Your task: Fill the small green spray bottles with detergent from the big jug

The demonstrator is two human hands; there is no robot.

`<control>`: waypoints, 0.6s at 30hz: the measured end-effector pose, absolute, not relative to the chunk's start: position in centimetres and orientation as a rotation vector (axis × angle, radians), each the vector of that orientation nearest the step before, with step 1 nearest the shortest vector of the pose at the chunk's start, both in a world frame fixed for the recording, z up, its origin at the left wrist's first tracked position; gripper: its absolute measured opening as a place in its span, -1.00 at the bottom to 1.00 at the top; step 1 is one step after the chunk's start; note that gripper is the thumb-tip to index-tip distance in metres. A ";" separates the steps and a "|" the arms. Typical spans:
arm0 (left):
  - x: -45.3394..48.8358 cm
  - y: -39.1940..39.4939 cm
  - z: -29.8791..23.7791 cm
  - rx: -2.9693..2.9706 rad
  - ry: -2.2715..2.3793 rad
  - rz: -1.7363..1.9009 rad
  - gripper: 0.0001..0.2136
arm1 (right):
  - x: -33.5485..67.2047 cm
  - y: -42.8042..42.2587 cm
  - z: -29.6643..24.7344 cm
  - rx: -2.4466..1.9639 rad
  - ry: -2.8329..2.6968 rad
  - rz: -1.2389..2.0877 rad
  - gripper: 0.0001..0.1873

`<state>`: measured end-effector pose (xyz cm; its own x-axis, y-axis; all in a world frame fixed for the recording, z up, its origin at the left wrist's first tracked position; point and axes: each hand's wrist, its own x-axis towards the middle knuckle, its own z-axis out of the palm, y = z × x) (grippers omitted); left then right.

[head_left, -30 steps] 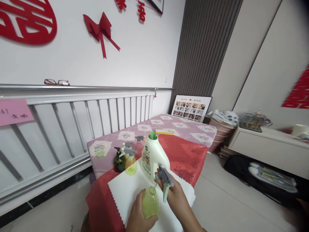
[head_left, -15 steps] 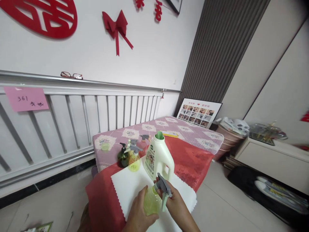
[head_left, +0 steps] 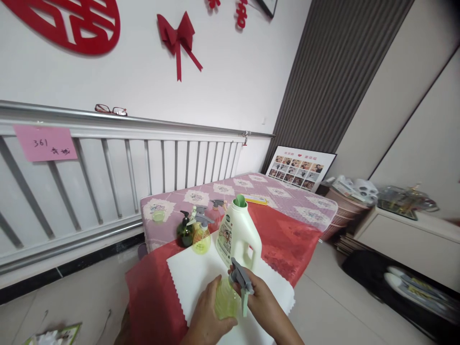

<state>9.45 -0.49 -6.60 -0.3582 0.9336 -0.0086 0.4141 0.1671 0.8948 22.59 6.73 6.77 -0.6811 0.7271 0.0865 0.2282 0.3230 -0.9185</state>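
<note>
My left hand point(head_left: 209, 314) is wrapped round the yellow-green body of a spray bottle point(head_left: 226, 301), low over a white mat point(head_left: 187, 273) with a scalloped edge. At the bottle's neck, my right hand point(head_left: 257, 294) closes its fingers on the grey spray head point(head_left: 240, 275), which has a pale green trigger. Just behind stands a large cream jug point(head_left: 244, 235) with a handle and a green spout in its open mouth. To its left are another yellow spray bottle point(head_left: 201, 242) and a dark green pump bottle point(head_left: 185, 233). A pinkish spray bottle point(head_left: 216, 213) stands partly hidden behind.
A red cloth point(head_left: 283, 235) lies under the mat, over a purple patterned table cover point(head_left: 212, 189). On it are a small pale green lid point(head_left: 158, 216) and a yellow-edged flat pack point(head_left: 256, 199). A white radiator point(head_left: 118, 167) lines the wall; baskets point(head_left: 334, 211) stand right.
The view has shifted slightly. Both hands keep their hold on the spray bottle; the right hand and spray head appear slightly turned.
</note>
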 end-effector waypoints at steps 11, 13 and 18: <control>9.4 -0.7 -5.8 1.252 1.877 1.116 -0.07 | 22.9 6.9 6.9 -0.804 -2.203 1.296 -0.66; 9.4 -0.8 -5.6 1.262 1.882 1.111 -0.05 | 22.9 7.0 7.1 -0.788 -2.225 1.298 -0.67; 9.4 -0.8 -5.6 1.261 1.884 1.114 -0.06 | 22.9 7.4 7.9 -0.773 -2.286 1.297 -0.67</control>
